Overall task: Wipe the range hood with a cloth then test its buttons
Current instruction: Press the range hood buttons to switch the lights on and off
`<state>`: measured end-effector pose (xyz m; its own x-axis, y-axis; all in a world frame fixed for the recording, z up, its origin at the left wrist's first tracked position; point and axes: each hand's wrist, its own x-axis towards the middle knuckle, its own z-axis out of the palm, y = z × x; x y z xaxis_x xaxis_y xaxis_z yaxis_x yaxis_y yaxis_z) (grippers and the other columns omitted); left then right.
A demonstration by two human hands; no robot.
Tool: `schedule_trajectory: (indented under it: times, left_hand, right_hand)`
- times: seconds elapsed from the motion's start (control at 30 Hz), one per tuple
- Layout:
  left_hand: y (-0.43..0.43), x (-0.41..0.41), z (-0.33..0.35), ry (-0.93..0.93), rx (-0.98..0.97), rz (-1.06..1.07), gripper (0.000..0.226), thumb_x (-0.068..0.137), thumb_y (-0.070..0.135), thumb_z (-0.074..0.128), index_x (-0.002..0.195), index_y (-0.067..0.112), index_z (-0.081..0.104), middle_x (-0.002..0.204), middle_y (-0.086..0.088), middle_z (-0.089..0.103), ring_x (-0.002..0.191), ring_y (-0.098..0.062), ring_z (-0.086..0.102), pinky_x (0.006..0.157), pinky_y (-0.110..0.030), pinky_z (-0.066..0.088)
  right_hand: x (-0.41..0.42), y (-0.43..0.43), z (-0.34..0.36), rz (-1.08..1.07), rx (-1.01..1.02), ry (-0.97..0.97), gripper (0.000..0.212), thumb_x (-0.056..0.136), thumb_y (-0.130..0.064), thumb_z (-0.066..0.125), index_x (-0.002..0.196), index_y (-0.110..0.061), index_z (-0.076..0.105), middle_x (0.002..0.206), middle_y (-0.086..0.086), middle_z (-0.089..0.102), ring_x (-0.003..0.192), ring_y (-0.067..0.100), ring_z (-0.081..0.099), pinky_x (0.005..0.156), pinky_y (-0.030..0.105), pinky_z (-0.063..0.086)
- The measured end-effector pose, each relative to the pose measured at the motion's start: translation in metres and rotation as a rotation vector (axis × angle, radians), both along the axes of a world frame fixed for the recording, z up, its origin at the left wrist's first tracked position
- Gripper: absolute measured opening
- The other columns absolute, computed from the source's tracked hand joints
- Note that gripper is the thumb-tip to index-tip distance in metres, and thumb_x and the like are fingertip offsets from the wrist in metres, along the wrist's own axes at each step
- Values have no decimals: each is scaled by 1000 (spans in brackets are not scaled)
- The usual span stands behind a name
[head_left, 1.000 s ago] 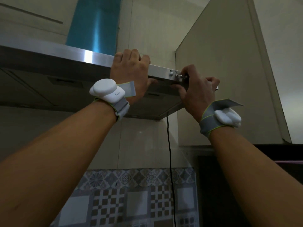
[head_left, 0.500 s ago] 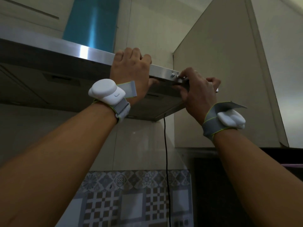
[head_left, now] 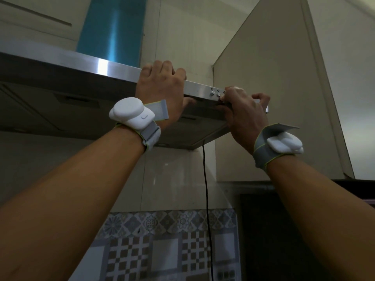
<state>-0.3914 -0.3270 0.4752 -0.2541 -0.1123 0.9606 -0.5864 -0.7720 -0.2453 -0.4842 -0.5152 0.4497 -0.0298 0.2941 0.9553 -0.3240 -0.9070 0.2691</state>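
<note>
Little has been shifted: the hood (head_left: 101,67) is gripped by left hand (head_left: 160,88) and right hand (head_left: 243,116) at the buttons (head_left: 218,94); each should be pressed singly.

Head-worn wide-angle view, looking upward from below — close under the range hood (head_left: 113,67)

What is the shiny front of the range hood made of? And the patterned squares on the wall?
The range hood front looks like brushed stainless steel: silvery, with a bright streak of reflected light. The patterned squares look like ceramic tiles: printed designs with thin joints between them. Whether they are glossy is unclear in the dim light.
</note>
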Motion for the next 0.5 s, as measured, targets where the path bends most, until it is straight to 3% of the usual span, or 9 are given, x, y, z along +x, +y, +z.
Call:
schedule_trajectory:
  times: [0.27,0.5]
  left_hand:
    - [-1,2,1,-4,-8,-9,62,81,66,56,114,14,57,113,-15,56,109,-33,49,96,-45,36]
    - [-2,4,0,-13,-4,-5,65,82,67,54,115,11,56,112,-16,57,108,-34,50,95,-46,36]
  right_hand:
    - [0,-2,2,82,63,-43,21,90,-36,59,97,-22,46,109,-1,66,90,25,63,94,46,28]
    - [3,-1,0,136,90,-96,33,85,-39,64,107,-20,49,101,-3,67,87,25,64,93,44,30]
